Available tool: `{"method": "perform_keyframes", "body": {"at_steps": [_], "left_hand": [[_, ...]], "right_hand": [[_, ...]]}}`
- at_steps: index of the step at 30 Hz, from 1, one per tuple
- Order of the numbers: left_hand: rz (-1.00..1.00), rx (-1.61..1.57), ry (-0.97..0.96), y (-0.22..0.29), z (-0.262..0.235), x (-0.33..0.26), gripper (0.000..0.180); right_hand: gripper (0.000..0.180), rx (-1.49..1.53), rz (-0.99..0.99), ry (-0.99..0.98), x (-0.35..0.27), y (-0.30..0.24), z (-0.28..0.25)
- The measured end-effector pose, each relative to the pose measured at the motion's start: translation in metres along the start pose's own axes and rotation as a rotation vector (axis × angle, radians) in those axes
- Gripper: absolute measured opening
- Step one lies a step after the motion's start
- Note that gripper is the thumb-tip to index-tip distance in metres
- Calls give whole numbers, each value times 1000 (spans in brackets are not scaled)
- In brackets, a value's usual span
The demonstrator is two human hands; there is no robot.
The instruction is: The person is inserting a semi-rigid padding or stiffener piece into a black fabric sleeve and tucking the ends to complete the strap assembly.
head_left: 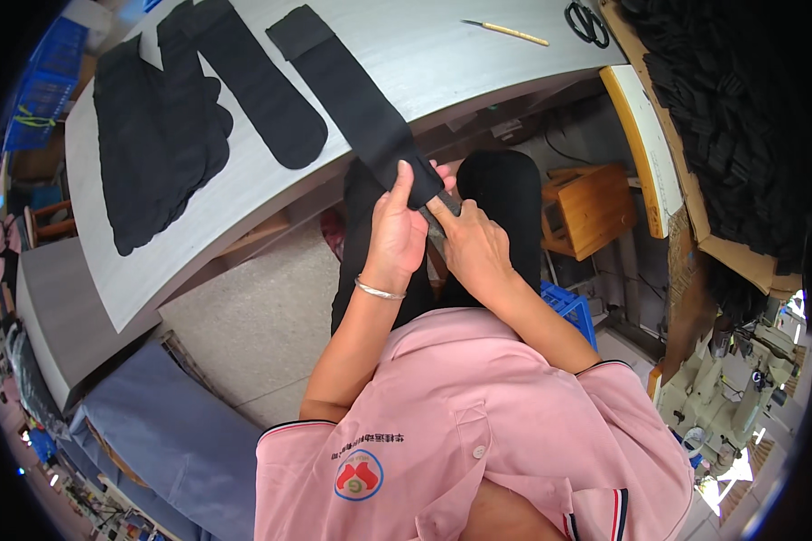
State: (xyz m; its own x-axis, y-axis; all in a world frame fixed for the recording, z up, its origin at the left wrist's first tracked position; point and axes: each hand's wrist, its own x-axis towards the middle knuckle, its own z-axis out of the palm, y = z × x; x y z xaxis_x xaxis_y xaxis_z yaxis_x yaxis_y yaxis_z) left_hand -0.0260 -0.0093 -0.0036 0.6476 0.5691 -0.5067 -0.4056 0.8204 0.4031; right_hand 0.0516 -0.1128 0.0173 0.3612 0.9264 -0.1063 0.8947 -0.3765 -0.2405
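A long black sock [352,90] lies across the grey table [442,54] and hangs over its near edge. My left hand [397,225] grips the sock's hanging end, thumb on top. My right hand [469,239] pinches the same end from the right, fingers touching the left hand. Both hands are just below the table edge, above my lap. To the left, a stack of several black socks [153,135] lies flat on the table, with one more sock [262,90] beside it.
A yellow pencil [505,32] and black scissors [586,22] lie at the table's far side. A cardboard box of black pieces [731,135] stands on the right. Below it are a wooden stool [591,207], a blue crate [568,307] and a sewing machine [740,379].
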Motion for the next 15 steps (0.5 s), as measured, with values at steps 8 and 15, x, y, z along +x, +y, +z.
{"method": "perform_keyframes", "body": {"at_steps": [8, 15], "left_hand": [[-17, 61, -56, -5, 2, 8, 40], [-37, -22, 8, 6, 7, 0, 35]], "right_hand": [[8, 58, 24, 160, 38, -5, 16], [42, 53, -48, 90, -8, -4, -2]]}}
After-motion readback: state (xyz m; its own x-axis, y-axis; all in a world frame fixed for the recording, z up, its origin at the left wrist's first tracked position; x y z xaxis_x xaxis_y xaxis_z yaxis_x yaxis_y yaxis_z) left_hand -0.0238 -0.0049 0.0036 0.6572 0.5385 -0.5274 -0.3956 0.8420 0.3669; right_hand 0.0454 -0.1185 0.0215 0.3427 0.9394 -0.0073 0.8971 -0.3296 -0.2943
